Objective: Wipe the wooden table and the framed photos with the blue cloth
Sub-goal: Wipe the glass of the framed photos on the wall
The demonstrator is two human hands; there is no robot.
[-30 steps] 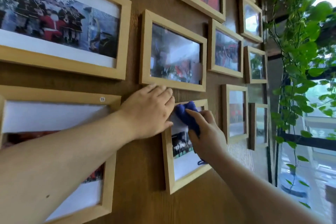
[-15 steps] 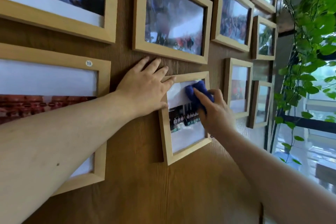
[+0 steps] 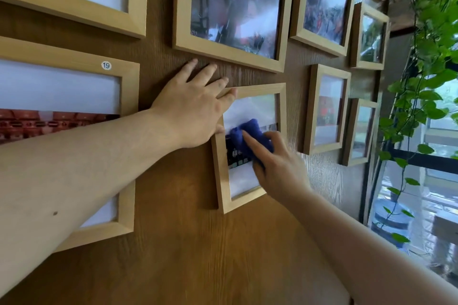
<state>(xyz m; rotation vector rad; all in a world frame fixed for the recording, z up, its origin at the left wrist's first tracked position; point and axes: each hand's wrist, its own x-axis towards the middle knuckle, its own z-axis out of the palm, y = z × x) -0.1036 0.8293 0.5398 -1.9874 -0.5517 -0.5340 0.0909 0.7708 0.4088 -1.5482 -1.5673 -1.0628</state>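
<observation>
A small light-wood framed photo [image 3: 247,202] hangs slightly tilted on the brown wooden wall panel [image 3: 178,242]. My right hand [image 3: 277,168] presses the bunched blue cloth [image 3: 247,135] against the middle of its glass, index finger stretched over the cloth. My left hand [image 3: 190,111] lies flat on the wall, fingers spread, with its fingertips on the frame's top left corner and its thumb against the frame's left edge.
Several more wood-framed photos surround it: a wide one [image 3: 230,10] just above, one with a "19" sticker [image 3: 69,62] at left, smaller ones [image 3: 327,109] at right. Green trailing vines [image 3: 426,77] hang by a window at far right.
The cloth and my right hand have slid from the photo's upper right down toward its middle. The view has moved closer and lower. My left hand keeps bracing the frame's corner.
</observation>
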